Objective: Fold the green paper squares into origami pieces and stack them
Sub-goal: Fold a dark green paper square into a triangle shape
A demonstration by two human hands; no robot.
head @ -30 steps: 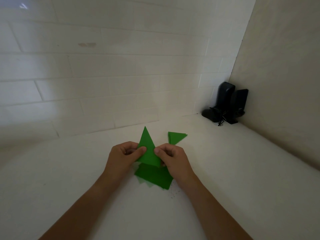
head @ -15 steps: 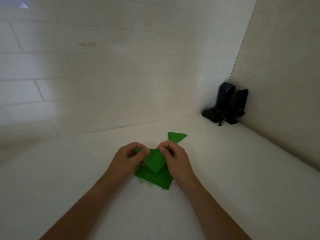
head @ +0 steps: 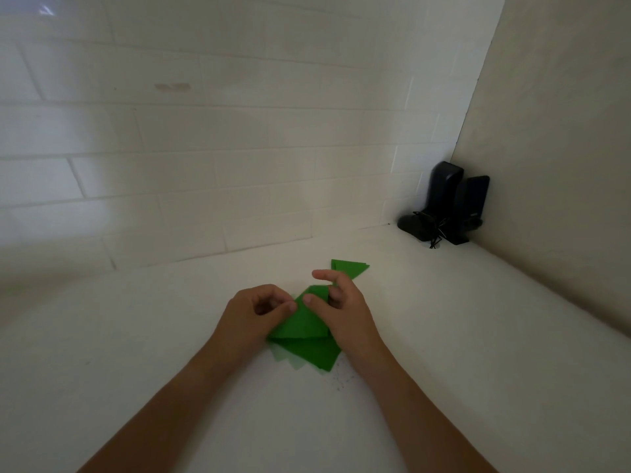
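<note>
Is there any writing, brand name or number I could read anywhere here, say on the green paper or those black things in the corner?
None can be read.
Green paper: plain, no print.
Black devices in the corner: a faint pale mark near the base, too small and blurred to read.
Tiled wall: no writing.

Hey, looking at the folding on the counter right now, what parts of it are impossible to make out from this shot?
Head view only:
- How many sheets are in the green paper pile: edges overlap, and the folded piece and both hands cover it.
- What the left hand pinches: its curled fingers hide the paper edge.
- Number of finished triangles: layers too thin; the right hand covers one corner.
- What the black objects are: too dark.
</note>
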